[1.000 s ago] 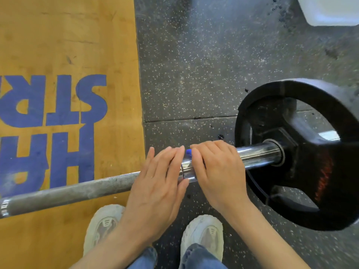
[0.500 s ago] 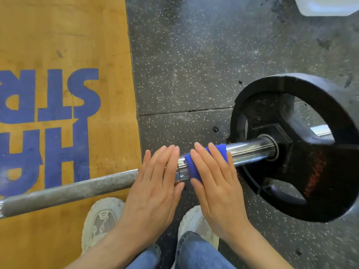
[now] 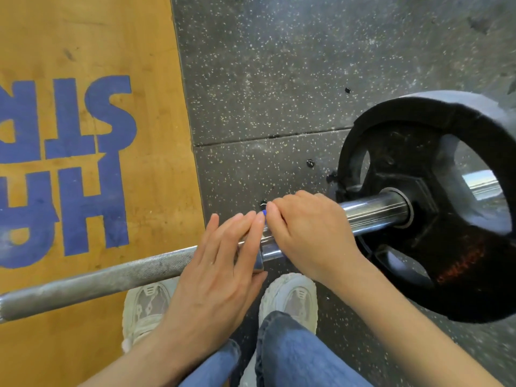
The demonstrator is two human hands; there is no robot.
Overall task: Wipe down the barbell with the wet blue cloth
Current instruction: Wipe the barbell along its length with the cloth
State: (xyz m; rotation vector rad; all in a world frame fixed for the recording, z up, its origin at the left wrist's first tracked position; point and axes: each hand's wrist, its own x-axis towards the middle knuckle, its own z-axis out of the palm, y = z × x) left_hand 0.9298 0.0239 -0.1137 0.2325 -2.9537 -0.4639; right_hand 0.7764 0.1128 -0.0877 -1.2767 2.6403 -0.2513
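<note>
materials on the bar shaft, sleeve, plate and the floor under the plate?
Shaft: looks like steel, dull grey, cross-hatched knurl.
Sleeve: steel, probably chromed, mirror-bright with streak reflections.
Plate: matte black, scuffed; rubber or coated iron, can't tell.
Floor: likely rubber tile, dark with pale flecks and a seam.

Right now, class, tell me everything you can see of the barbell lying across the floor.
The barbell is a long metal bar lying slantwise across the orange wooden platform and speckled rubber floor. Its grey shaft looks knurled and dull; past a collar, the thicker sleeve is shiny chrome and passes through a black weight plate. The left hand rests with straight fingers on the shaft near the collar. The right hand curls over the sleeve, with a sliver of blue cloth showing.
</note>
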